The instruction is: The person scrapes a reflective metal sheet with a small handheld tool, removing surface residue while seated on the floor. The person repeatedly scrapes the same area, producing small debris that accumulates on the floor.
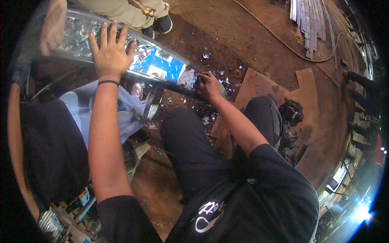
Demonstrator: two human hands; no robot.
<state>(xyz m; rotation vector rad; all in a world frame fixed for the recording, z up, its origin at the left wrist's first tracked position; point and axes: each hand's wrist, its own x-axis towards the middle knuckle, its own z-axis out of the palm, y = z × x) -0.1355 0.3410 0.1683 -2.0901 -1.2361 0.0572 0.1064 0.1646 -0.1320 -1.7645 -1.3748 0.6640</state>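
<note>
A long metal-framed panel [77, 29] lies slanting across the upper left, its face shiny, crinkled and silvery. Towards its right end the face carries a blue and white patch [164, 64]. My left hand [112, 56] rests flat on the panel with fingers spread, a dark band at the wrist. At the panel's right end, my right hand [209, 86] has its fingers closed together against the corner. Whatever those fingers pinch is hidden or too small to name. Another person's hand [52, 32] hangs over the panel's far left end.
A person in beige trousers [117, 10] is beyond the panel; another in light blue jeans [81, 105] is at left. Small scraps [206, 117] litter the brown floor. Rusty sheets [259, 87], a hose [279, 40], metal strips [308, 24] and a bright glare [362, 213] lie rightward.
</note>
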